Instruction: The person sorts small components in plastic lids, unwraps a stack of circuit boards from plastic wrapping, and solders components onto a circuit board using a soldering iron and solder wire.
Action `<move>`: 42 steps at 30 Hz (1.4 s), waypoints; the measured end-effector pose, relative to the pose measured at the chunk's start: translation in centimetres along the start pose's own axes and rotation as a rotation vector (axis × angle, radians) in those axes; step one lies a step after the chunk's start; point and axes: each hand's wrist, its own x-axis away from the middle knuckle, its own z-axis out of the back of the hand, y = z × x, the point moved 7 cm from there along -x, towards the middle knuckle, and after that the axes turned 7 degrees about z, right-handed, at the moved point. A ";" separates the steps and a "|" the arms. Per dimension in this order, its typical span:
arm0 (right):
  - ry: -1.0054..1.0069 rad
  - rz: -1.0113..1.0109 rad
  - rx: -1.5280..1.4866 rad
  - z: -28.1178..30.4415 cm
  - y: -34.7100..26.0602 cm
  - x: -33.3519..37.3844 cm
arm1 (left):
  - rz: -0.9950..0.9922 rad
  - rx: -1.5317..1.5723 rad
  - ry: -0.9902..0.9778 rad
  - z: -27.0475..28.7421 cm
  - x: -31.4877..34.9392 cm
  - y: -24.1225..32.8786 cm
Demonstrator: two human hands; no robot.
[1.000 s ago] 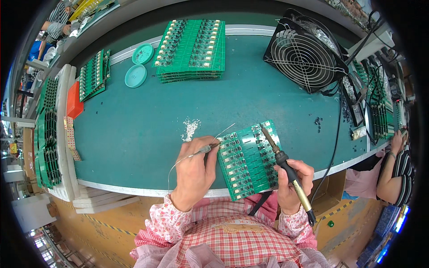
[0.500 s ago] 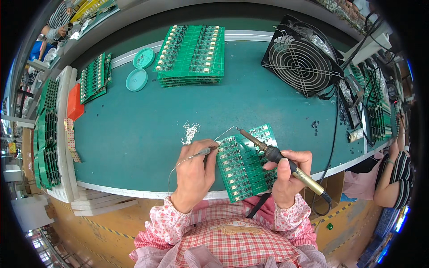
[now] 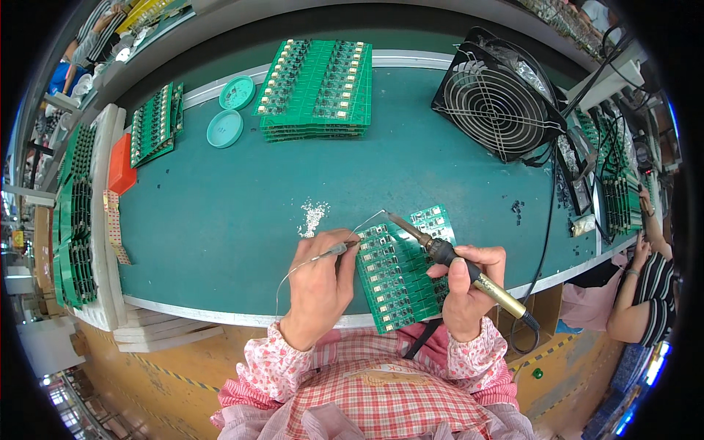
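Observation:
My left hand (image 3: 320, 282) is closed round solder wire (image 3: 290, 272) that runs through a short clear sleeve (image 3: 334, 250). Its fingertips are at the upper left corner of a green circuit board panel (image 3: 400, 282), which carries rows of small parts. From there the wire arcs up and right to the tip of a soldering iron (image 3: 496, 292). My right hand (image 3: 473, 290) grips the iron by its handle, over the panel's right side, and hides part of the board. The tip and wire end meet or nearly meet above the panel's upper edge.
White small parts (image 3: 313, 217) lie loose beyond my left hand. Stacked green panels (image 3: 315, 88), two turquoise lids (image 3: 224, 129) and a black fan (image 3: 499, 103) stand farther back. An orange box (image 3: 122, 165) is at left. The iron's cord (image 3: 546, 235) crosses at right, near another person's arm (image 3: 632, 293).
The iron and my right hand have shifted slightly left, with the tip still at the wire's end. My left hand and the panel have hardly moved.

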 end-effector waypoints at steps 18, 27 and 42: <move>-0.161 -0.088 0.168 -1.6 0.2 0.3 | -0.016 -0.001 0.029 0.0 0.1 -0.2; -0.276 0.230 0.398 -2.1 -1.0 0.5 | -0.006 0.009 0.026 0.0 0.0 -0.2; -0.345 0.368 0.372 -2.5 -2.0 0.1 | -0.038 -0.001 0.044 0.0 0.0 -0.1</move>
